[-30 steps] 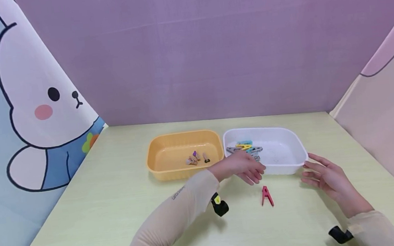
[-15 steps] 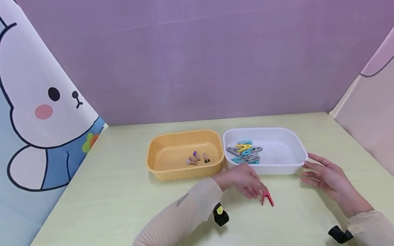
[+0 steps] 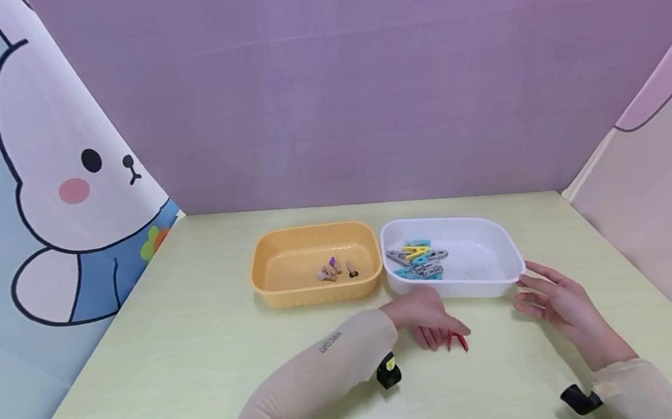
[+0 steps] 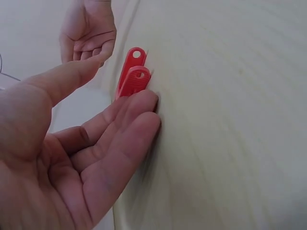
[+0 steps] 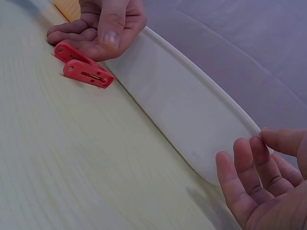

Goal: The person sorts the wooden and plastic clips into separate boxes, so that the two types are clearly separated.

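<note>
A red clothespin (image 4: 133,74) lies on the table in front of the white tub. My left hand (image 3: 426,316) reaches down over it from the left and partly covers it in the head view. In the left wrist view, the thumb stands apart from the bent fingers, and the clothespin shows just beyond the fingertips, not between them. At the front right corner of the white plastic tub (image 5: 168,96), my right hand (image 3: 564,308) pinches the rim between thumb and index finger. Its other fingers stay loosely bent beside the wall.
Several grey, blue and yellow clothespins (image 3: 417,251) lie in the left part of the white tub. Left beside it stands an orange-yellow tub (image 3: 314,296) with several small wooden clips (image 3: 328,273). A purple backdrop (image 3: 325,101) closes off the table's far edge.
My left hand has moved from the white tub's front edge toward me and down to the red clothespin. The right hand and both tubs have stayed in place.
</note>
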Tool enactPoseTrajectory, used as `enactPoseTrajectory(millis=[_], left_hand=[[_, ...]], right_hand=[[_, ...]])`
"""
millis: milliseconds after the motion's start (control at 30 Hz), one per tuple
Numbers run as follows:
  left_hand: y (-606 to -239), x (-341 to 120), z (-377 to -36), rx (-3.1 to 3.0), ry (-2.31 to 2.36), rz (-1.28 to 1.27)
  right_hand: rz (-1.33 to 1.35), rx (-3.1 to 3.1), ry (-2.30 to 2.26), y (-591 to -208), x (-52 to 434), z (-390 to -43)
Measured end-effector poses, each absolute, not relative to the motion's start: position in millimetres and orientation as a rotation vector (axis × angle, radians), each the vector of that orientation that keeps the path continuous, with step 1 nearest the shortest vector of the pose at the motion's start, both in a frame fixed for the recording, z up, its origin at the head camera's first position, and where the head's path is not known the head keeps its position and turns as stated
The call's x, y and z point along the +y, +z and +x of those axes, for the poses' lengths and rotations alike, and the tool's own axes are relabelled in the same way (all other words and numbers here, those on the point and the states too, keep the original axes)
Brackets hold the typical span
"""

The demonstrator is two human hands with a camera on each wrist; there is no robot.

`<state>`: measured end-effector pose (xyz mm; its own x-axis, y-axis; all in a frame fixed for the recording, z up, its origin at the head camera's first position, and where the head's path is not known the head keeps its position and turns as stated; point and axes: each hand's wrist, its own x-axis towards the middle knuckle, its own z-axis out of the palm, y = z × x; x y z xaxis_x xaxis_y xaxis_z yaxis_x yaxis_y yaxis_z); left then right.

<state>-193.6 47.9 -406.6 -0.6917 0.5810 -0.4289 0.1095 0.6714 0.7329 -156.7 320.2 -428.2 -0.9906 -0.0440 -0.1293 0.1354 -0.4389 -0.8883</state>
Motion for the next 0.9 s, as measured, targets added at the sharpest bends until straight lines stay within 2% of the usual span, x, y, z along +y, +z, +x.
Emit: enactPoseTrajectory(millis=[533,900], left_hand=[[-414,67,-195,2.392,0.692,0.512],[-411,49,-199,2.185,0.926,0.520]], right_hand=[[0.126,1.595,-2.581,-434,323,-162],[0.116,1.581,-2.589,-438,323,-164]])
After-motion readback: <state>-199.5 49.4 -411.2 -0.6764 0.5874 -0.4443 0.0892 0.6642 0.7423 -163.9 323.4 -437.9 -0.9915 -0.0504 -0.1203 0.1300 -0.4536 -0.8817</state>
